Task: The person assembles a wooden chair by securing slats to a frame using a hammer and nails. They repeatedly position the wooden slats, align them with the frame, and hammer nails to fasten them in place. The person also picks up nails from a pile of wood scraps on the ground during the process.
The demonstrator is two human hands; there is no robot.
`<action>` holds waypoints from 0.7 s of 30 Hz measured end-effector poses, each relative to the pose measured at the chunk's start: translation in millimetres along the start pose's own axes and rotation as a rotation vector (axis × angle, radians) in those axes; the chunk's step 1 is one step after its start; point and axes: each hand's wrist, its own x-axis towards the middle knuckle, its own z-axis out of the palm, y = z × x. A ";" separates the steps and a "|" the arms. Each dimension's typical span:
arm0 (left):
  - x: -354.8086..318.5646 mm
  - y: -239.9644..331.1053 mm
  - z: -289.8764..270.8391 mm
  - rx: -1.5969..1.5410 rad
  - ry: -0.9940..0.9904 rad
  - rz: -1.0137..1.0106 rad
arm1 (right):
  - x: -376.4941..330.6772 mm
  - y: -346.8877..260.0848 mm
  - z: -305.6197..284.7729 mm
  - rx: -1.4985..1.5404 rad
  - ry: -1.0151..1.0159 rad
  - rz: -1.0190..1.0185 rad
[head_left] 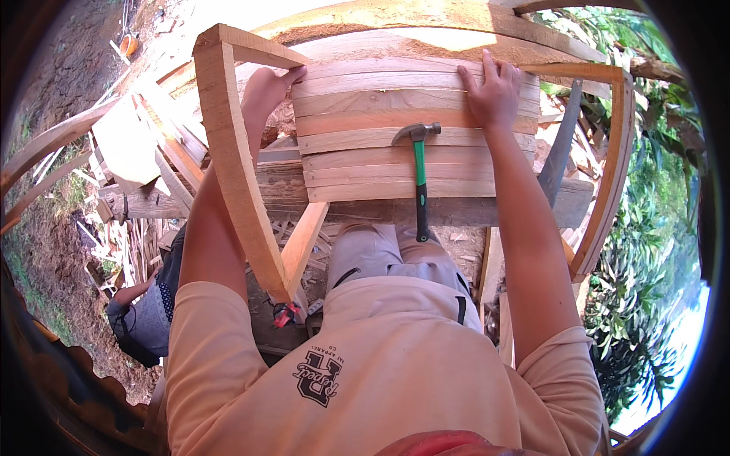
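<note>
A stack of flat wooden slats lies side by side on a thick beam in front of me. My left hand grips the slats at their left end, partly hidden behind a wooden frame rail. My right hand lies flat, fingers spread, on the upper right slats. A claw hammer with a green and black handle lies loose on the slats between my hands, head away from me.
The wooden frame continues around the right side. A dark blade-like tool leans at the right. Loose planks and offcuts are piled at the left. Another person crouches lower left. Green foliage stands at the right.
</note>
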 end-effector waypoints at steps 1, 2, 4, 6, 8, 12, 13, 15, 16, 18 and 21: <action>-0.3 1.4 -1.2 0.011 -0.008 -0.023 | 0.4 0.2 -0.4 0.008 0.007 -0.002; 0.3 0.3 -2.2 0.028 -0.017 -0.046 | 0.0 0.0 -0.4 0.006 0.007 0.002; 0.7 -0.7 -1.5 0.068 -0.006 -0.031 | -1.3 0.1 -0.8 0.001 0.008 0.015; 0.9 6.4 -1.6 0.083 -0.022 -0.054 | -2.0 0.7 -3.8 -0.013 -0.030 0.015; 5.8 -1.8 -3.6 0.061 -0.072 -0.072 | -0.1 1.0 -5.2 -0.033 -0.024 0.001; 11.5 -10.2 -3.1 0.067 -0.092 -0.037 | -0.7 3.1 3.9 -0.026 0.014 -0.024; 10.9 -14.8 -1.4 0.043 -0.060 0.018 | -1.7 2.0 6.1 -0.014 0.001 -0.021; 2.0 8.8 -6.5 0.051 -0.075 -0.015 | -3.7 5.2 3.9 -0.020 0.002 -0.008; 2.5 10.4 -4.7 0.047 -0.083 -0.007 | -4.0 6.3 3.0 -0.016 0.002 -0.006; 4.1 8.4 -6.9 0.042 -0.088 0.000 | -3.1 5.9 3.0 -0.032 0.013 -0.010; 7.7 1.6 -6.6 0.027 -0.103 0.006 | -2.8 3.5 2.2 -0.052 0.003 -0.015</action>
